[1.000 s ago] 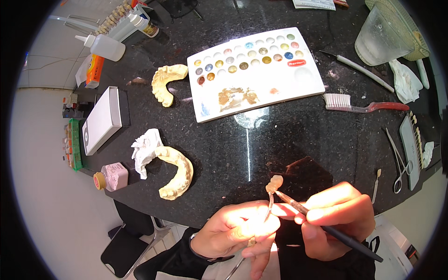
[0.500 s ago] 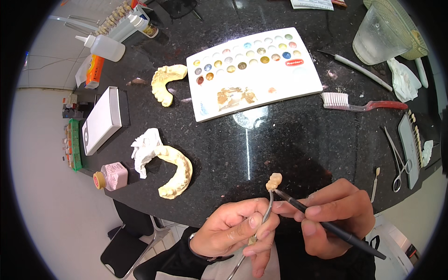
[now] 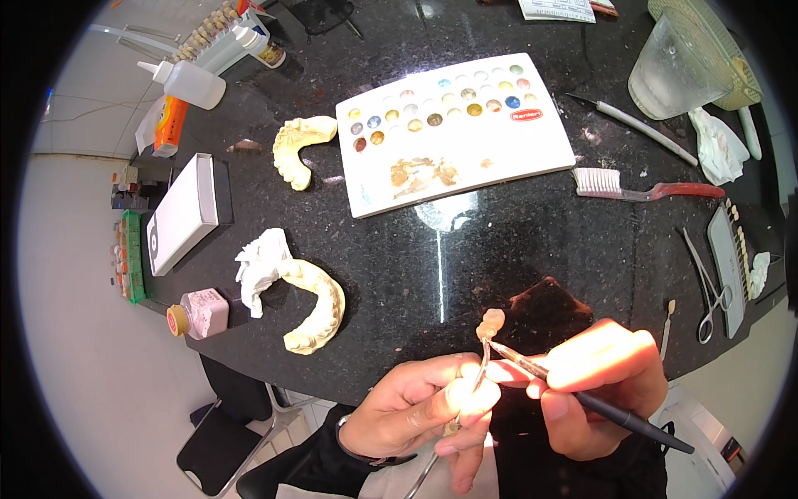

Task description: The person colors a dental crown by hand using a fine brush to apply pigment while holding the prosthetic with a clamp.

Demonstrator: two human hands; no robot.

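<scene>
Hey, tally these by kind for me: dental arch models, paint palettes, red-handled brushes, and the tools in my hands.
Dental arch models: 2 (upper model, lower model)
Paint palette: 1
Red-handled brush: 1
Tools in hands: 2 (metal tool in left hand, dark-handled brush in right hand)
Total: 6

Lettering before you
Your white palette [image 3: 490, 140] carries a red oval label [image 3: 526, 115], pale-lettered; print on the paper sheet [image 3: 555, 9] seems unreadably small.
</scene>
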